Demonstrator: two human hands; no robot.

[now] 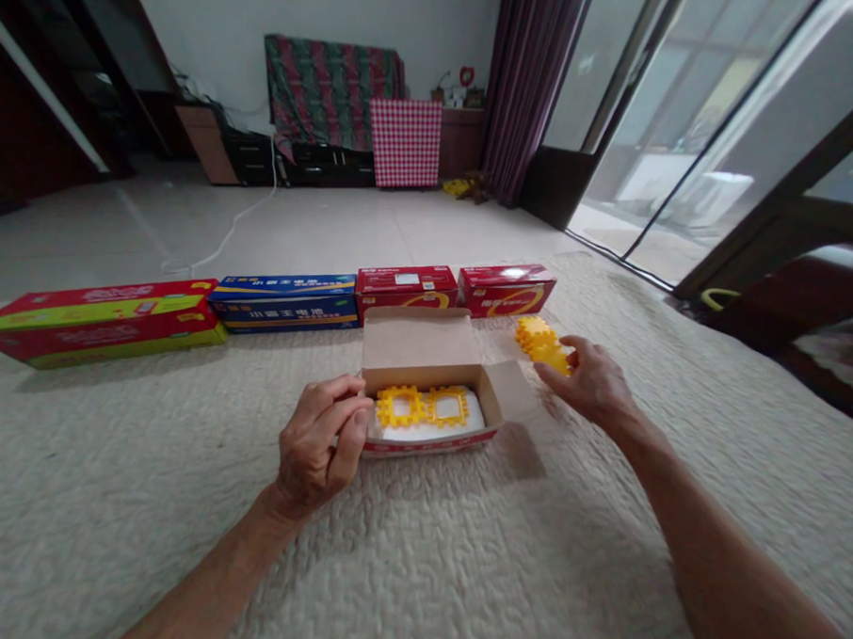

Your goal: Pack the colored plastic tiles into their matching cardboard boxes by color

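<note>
An open red and white cardboard box (432, 353) lies on the cream quilt in front of me, its lid flap standing up. Inside it lie two yellow toothed plastic frames (423, 406) on a white liner. My left hand (318, 442) grips the box's left front corner, fingers curled round the edge. To the right of the box, my right hand (592, 379) pinches a small stack of the same yellow plastic pieces (540, 343), held just above the quilt beside the open side flap.
A row of closed boxes lies beyond the open one: a long red and green box (101, 319), a blue box (286, 301), and two red boxes (406, 288) (507, 287). Tiled floor, a white cable, cabinets and glass doors lie further off.
</note>
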